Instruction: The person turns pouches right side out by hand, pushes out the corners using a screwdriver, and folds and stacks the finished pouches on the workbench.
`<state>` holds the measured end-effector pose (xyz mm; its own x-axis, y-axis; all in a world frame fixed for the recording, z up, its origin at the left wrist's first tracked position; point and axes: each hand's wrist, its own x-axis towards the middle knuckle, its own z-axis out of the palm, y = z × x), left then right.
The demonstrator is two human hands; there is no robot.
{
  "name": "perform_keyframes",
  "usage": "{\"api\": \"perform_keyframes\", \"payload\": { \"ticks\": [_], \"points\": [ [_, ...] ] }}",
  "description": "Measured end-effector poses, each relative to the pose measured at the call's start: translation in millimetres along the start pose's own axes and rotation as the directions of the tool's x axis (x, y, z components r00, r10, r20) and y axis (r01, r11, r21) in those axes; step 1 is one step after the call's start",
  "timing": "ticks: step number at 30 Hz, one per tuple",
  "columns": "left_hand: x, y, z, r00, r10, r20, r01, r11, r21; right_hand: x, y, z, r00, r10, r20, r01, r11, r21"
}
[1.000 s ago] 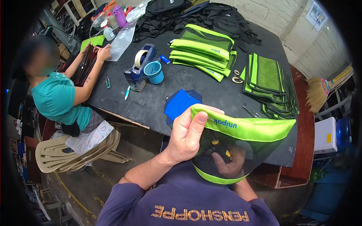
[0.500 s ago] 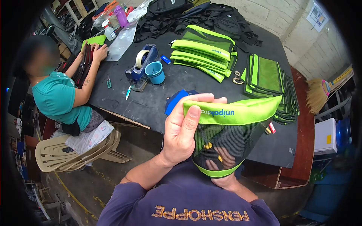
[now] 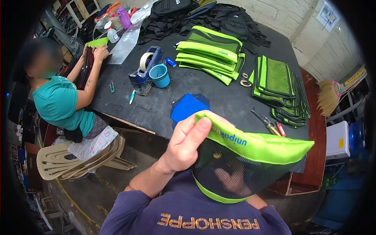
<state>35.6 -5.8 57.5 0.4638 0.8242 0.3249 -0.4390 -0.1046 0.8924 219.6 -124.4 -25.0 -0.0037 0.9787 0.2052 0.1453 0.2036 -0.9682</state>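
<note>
My left hand (image 3: 187, 147) pinches one end of the bright green top band of a mesh pouch (image 3: 266, 150), thumb on top. Blue "unipak" lettering shows upside down on the band. Below it hangs dark see-through mesh with a green lower edge. Through the mesh I see my right hand (image 3: 234, 178), blurred, its wrist coming out under the lower edge. A small yellow spot shows near its fingers; what that hand holds cannot be made out. Blue fabric pieces (image 3: 189, 109) lie on the table just beyond my left hand.
Stacked green mesh pouches (image 3: 209, 55) and flatter green-edged mesh pieces (image 3: 276, 84) lie on the dark table (image 3: 156, 111). Also there are a tape dispenser (image 3: 147, 72), a blue cup (image 3: 159, 75), scissors (image 3: 245, 80) and a pointed tool (image 3: 266, 122). A co-worker (image 3: 58, 94) handles fabric at left.
The pouch has tilted, its right end dropping toward me and to the right. My left hand has lowered slightly. The blue fabric and pointed tool now show more fully.
</note>
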Motion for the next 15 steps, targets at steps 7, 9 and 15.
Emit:
{"api": "perform_keyframes", "payload": {
  "ticks": [7, 9, 15],
  "points": [
    [-4, 11, -5, 0.997, 0.055, 0.062, -0.056, 0.998, 0.015, 22, 3, 13, 0.986, 0.133, 0.099, -0.153, 0.958, 0.244],
    [-6, 11, -2, 0.998, 0.002, 0.061, 0.005, 0.994, -0.112, 26, 5, 13, 0.977, 0.169, 0.128, -0.202, 0.929, 0.310],
    [-7, -7, -5, 0.999, 0.015, 0.041, -0.014, 1.000, -0.019, 17, 12, 4, 0.937, 0.257, 0.237, -0.343, 0.806, 0.482]
  ]
}}
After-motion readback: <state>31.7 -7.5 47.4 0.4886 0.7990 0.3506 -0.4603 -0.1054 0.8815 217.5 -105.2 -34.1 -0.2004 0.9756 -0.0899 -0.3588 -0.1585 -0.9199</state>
